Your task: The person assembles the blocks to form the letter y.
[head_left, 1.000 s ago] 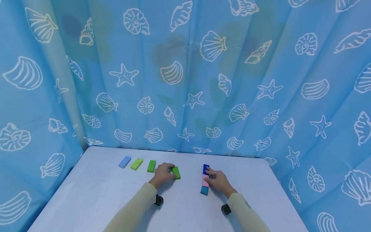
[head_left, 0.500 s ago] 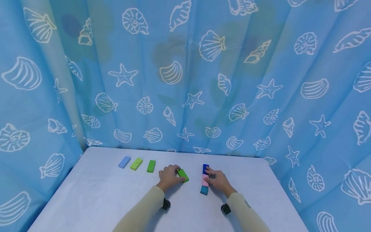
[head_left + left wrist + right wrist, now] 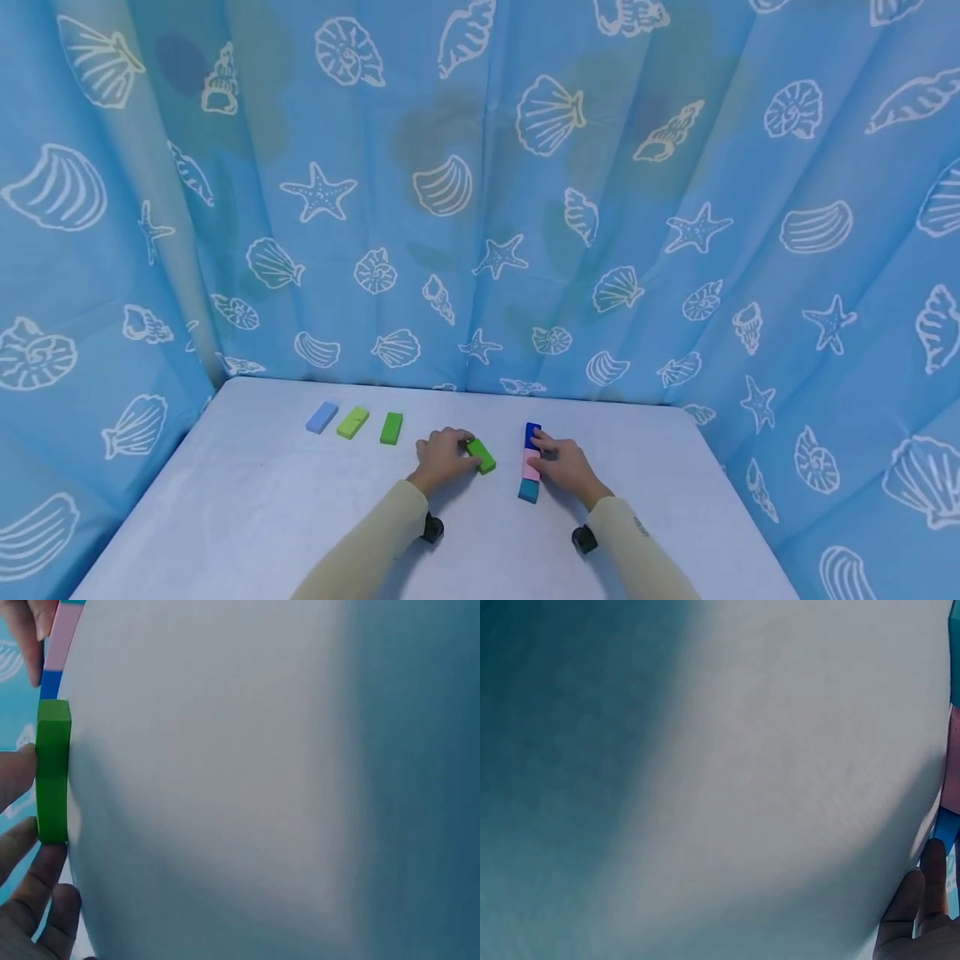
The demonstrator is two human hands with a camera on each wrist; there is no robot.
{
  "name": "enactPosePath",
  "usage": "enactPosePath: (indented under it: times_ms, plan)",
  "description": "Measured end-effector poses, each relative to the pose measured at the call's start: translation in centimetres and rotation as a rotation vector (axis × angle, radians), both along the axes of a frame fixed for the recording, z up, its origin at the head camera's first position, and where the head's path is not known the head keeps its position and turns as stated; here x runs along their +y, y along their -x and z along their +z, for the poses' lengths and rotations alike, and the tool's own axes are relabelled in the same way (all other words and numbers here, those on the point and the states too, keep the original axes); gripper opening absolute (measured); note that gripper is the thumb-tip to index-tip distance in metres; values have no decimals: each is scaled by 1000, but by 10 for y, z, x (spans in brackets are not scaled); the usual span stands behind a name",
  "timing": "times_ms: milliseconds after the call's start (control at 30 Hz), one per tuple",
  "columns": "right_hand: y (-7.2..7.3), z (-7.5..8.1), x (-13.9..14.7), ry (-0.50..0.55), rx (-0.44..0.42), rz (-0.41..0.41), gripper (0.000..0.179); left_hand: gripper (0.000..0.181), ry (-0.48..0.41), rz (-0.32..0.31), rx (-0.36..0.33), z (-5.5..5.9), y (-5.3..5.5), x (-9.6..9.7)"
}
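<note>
Blue shell-patterned curtain [image 3: 480,192] backs the pale desk [image 3: 255,508]. On my feed, the left grip [image 3: 442,458] pinches a green block [image 3: 482,457]; farther right, the right grip [image 3: 566,465] touches the dark blue block [image 3: 531,440] and pink block [image 3: 530,468], holding or resting, I cannot tell. Left of both grips lie three separate blocks [image 3: 353,422].

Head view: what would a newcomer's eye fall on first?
Probably the blue curtain with its white shells and starfish, filling most of the view behind the white table. Next, just right of centre on the table, the line of dark-blue block, pink block and teal block, with the right hand touching it from the right; the left hand grips a green block to its left.
</note>
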State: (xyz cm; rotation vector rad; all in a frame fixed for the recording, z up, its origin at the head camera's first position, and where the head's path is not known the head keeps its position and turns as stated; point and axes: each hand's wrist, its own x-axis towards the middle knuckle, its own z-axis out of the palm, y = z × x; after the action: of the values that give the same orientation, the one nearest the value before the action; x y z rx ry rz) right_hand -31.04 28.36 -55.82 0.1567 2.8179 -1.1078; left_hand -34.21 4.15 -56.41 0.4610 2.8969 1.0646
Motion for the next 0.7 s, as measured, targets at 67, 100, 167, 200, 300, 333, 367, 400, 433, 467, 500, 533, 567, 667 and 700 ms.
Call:
enactPosePath:
  times_ms: [67, 100, 167, 200, 300, 333, 367, 400, 433, 467, 500, 533, 567, 667, 700]
  plan:
    - [0, 1, 0, 2, 4, 2, 50, 41, 0, -9, 0, 0, -2, 3]
    - [0, 1, 1, 3, 5, 4, 50, 42, -3, -10, -1, 0, -2, 5]
    - [0, 1, 1, 4, 7, 7, 50, 42, -5, -5, -8, 0, -4, 9]
    - [0, 1, 1, 6, 6, 6, 51, 42, 2, 0, -15, 0, -5, 11]
    - [0, 0, 1, -6, 6, 4, 51, 43, 9, 16, -29, -1, -7, 16]
    - [0, 0, 1, -8, 5, 3, 51, 43, 12, 21, -36, -2, -7, 18]
    - [0, 0, 1, -14, 6, 2, 51, 43, 11, 27, -40, -2, -8, 19]
    - [0, -1, 1, -17, 7, 0, 51, 44, 13, 32, -45, -3, -9, 20]
    - [0, -1, 1, -19, 10, -1, 51, 44, 5, 36, -48, -3, -10, 22]
    - [0, -1, 1, -20, 14, 0, 51, 44, 1, 40, -49, -4, -10, 23]
    - [1, -1, 1, -20, 14, 0, 51, 44, -2, 45, -52, -4, -11, 24]
    - [1, -1, 1, -19, 14, -2, 51, 45, 2, 47, -53, -4, -12, 25]
    - [1, -1, 1, -22, 16, -1, 51, 45, 1, 48, -54, -4, -13, 26]
    - [2, -2, 2, -19, 13, -2, 51, 45, 1, 50, -55, -3, -16, 29]
    - [1, -1, 2, -20, 13, -2, 51, 45, 3, 51, -56, -3, -17, 30]
